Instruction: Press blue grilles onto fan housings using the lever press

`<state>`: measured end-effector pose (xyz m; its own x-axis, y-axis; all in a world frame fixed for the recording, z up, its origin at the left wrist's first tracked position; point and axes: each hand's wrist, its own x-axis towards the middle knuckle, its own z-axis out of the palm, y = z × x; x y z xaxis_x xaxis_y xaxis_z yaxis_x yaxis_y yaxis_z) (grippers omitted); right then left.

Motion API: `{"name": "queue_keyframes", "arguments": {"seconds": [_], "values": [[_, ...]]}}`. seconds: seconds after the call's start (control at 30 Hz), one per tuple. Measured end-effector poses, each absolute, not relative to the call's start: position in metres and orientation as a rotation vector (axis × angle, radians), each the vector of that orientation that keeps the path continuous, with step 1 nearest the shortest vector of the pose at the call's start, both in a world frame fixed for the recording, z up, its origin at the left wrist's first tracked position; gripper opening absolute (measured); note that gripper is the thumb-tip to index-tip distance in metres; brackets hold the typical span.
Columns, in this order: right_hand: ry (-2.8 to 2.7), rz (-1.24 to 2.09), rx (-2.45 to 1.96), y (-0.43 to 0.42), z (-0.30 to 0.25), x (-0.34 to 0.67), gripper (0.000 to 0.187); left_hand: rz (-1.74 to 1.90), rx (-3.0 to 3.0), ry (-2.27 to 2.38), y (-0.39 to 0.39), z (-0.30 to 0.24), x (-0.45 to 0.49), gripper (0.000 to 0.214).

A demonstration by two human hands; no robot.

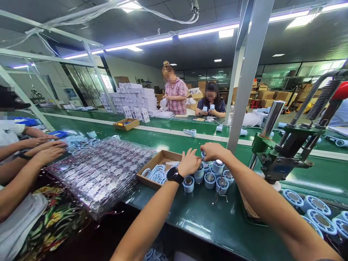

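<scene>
My right hand (213, 150) is closed over a light blue cylindrical housing (203, 156) at the back of a cluster, its fingers pointing down. Just left of it, my left hand (189, 162), with a black watch (174, 175) on the wrist, has its fingers apart and seems to hold nothing. Below both hands stand several blue housings with round metal centres, one of them a front housing (222, 185) with thin wires trailing out. A cardboard box (149, 181) beside my left forearm holds a pile of light blue rings (158, 174).
A green lever press (282, 159) stands at the right, with more blue housings (317, 204) beside it. Bubble-wrapped stacked parts (103, 174) lie left of the box. Co-workers' hands (51, 152) work at far left. Two people sit or stand across the line, near stacked white boxes (136, 98).
</scene>
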<state>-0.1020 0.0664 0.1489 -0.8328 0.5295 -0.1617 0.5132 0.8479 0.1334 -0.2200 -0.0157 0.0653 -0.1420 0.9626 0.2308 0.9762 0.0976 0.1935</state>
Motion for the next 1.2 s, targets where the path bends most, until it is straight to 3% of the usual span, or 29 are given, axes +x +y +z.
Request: {"name": "queue_keyframes", "arguments": {"seconds": [0.37, 0.8, 1.03, 1.2], "values": [[2.814, 0.073, 0.798, 0.072, 0.129, -0.101, 0.034, -0.191, -2.023, -2.328, -0.007, 0.064, -0.218, 0.034], [2.853, -0.023, 0.756, 0.081, 0.107, -0.103, 0.033, -0.422, -2.038, -2.26, -0.011, 0.059, -0.223, 0.029], [3.068, -0.125, 0.872, 0.078, 0.129, -0.076, 0.034, -0.623, -1.837, -2.319, -0.051, 0.073, -0.289, 0.03], [3.325, -0.31, 0.823, 0.025, 0.116, -0.05, 0.035, -0.453, -1.819, -2.531, -0.083, 0.067, -0.34, 0.03]]}}
